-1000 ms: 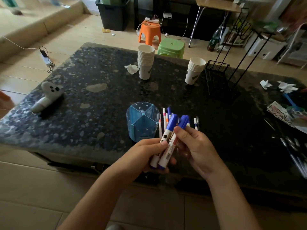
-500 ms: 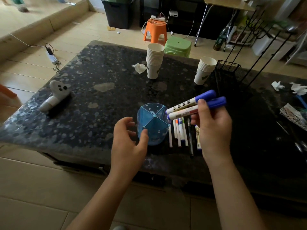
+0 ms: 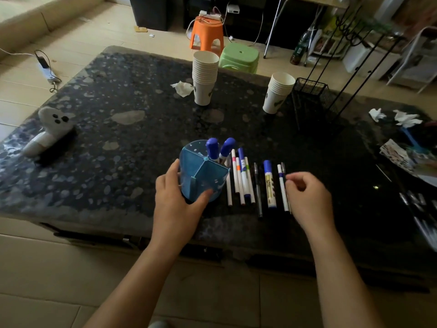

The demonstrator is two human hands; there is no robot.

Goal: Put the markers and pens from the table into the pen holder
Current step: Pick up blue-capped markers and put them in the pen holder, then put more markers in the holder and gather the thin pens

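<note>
The left hand [image 3: 176,197] is wrapping around the near side of the blue pen holder [image 3: 203,171], steadying it near the table's front edge, where half a second ago it was only reaching toward it, open. The right hand [image 3: 307,197] is hovering empty, fingers loosely curled and nothing pinched, just beside the thin white pens [image 3: 283,190] at the right end of the row; a moment earlier it was carrying two blue-capped markers. Those two markers [image 3: 218,149] are now standing in the holder's far compartment, caps up, so that drop is done. Lying on the table [image 3: 118,138] right of the holder are several slim white pens [image 3: 240,178], a black pen [image 3: 257,188] and one fat blue-capped marker [image 3: 269,183], all waiting; judging by the hand's position, the rightmost pens are likely next.
</note>
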